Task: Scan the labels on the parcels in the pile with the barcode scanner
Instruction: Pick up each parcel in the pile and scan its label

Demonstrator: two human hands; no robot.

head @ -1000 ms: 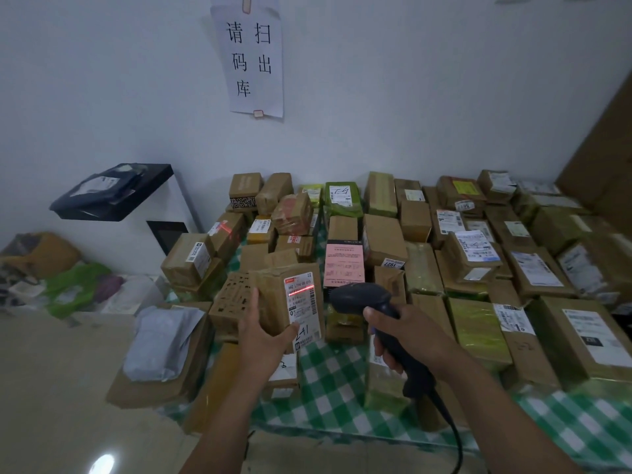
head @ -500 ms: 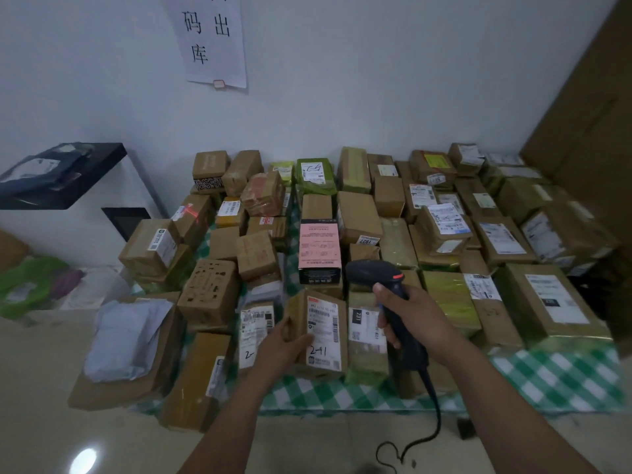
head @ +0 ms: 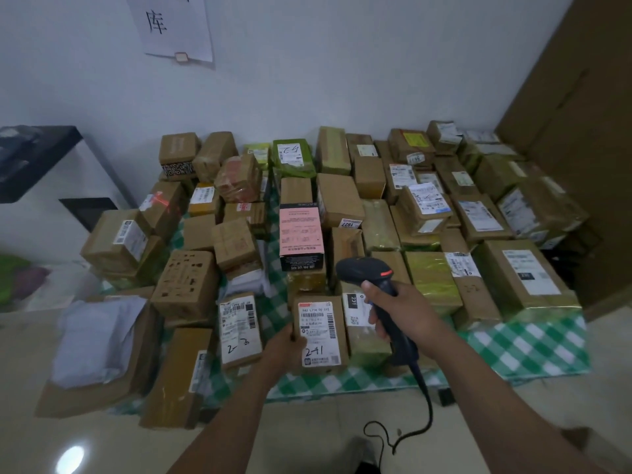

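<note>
A large pile of brown cardboard parcels [head: 342, 206] with white labels covers a green checked cloth [head: 513, 350]. My left hand [head: 284, 347] rests on the left edge of a parcel marked 241 [head: 319, 333], which sits flat on the cloth at the front of the pile with its label facing up. My right hand [head: 407, 313] grips the handle of a black barcode scanner [head: 369, 271]. The scanner's head points to the left, above the parcels behind the 241 parcel. Its cable [head: 420, 415] hangs down to the floor.
A parcel marked 2-3 [head: 239, 330] lies just left of the 241 parcel. A pink-labelled black box [head: 301, 237] stands behind. An open carton with a grey bag [head: 95, 340] sits at the left. White wall with a paper sign [head: 174, 25] behind, a brown door [head: 574, 131] right.
My left hand lowered the 241 parcel from the upright, scanned position down onto the cloth at the front. The red scan line on its label is gone. The view tilted downward.
</note>
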